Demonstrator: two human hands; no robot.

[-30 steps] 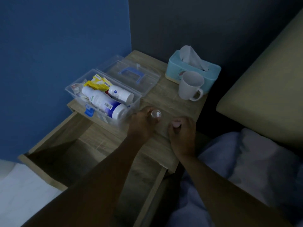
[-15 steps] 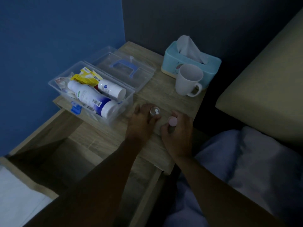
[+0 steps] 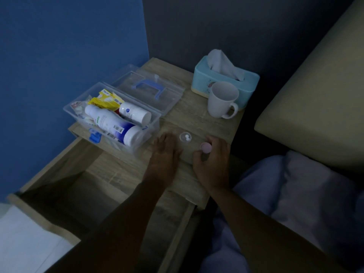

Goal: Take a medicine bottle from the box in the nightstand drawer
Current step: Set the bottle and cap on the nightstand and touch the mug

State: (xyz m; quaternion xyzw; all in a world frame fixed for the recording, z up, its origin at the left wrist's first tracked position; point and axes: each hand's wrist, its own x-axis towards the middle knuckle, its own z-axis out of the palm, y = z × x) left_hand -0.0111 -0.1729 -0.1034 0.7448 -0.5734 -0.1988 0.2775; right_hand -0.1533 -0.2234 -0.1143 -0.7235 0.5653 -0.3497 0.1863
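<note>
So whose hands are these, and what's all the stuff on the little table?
The camera sits on a person's head and looks down, so you see their own two arms. The left hand lies flat on the nightstand, holding nothing. The right hand has its grip around a small bottle with a pink cap. Between the hands sits a tiny clear lid with what look like white pills in it. A clear box of medicines stands open, its drawer pulled out below. Behind are a white mug and a blue tissue box.
</note>
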